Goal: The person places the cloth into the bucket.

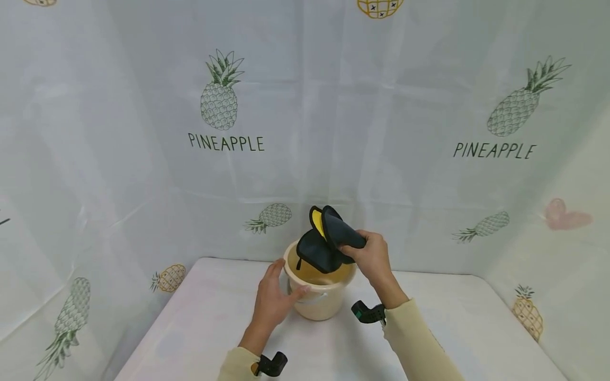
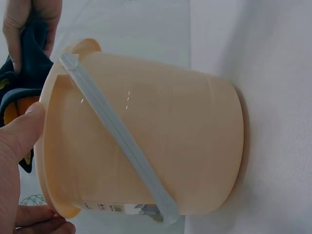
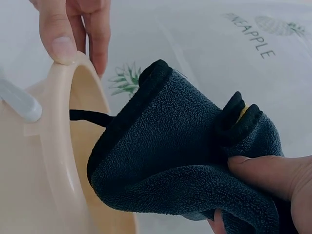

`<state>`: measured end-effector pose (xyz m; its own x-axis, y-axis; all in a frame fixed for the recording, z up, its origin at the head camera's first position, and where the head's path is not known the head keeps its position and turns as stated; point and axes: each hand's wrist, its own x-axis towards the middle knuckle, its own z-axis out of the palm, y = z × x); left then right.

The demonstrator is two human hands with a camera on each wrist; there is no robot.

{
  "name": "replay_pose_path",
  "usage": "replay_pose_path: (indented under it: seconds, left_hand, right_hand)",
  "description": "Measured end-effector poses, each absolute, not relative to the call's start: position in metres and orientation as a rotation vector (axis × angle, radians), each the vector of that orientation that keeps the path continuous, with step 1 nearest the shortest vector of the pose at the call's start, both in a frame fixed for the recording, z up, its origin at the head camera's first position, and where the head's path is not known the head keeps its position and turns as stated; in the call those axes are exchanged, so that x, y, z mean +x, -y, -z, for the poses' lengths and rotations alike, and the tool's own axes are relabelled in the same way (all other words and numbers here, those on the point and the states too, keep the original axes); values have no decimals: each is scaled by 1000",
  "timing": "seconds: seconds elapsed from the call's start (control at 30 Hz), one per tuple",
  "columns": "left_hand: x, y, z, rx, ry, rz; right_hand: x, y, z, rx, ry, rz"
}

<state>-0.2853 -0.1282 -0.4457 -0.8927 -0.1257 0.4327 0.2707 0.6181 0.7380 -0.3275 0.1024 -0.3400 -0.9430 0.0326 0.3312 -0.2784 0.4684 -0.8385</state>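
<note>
A cream plastic bucket [image 1: 320,306] with a grey handle [image 2: 119,129] stands upright on the table. My left hand [image 1: 274,299] grips its rim [image 3: 61,117] from the left, thumb on the near edge and fingers farther round. Over the opening, my right hand [image 1: 371,256] pinches a folded cleaning cloth [image 1: 319,251] between thumb and fingers. The cloth is dark blue-grey terry with a yellow inner side and black edging. A black hanging loop [image 3: 90,117] sticks out from its edge toward the mouth of the bucket. Part of the right-hand fingers is hidden behind the cloth.
The white table [image 1: 229,312] carries the bucket near its back edge. Behind and beside it hangs a pale curtain [image 1: 333,106] printed with pineapples. Both wrists wear small black cameras, seen on the left [image 1: 272,365] and the right [image 1: 368,312].
</note>
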Motion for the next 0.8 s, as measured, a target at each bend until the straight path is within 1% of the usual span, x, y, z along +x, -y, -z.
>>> replay_pose_path:
  seconds: [0.33,0.8]
  left_hand:
    - [-286,128,447,-122,2392,1183]
    - [-285,128,446,-138,2388,1188]
  right_hand:
    - [-328,-104,349,374,2611,-1466]
    - [-326,-108,345,412,2542,-1504]
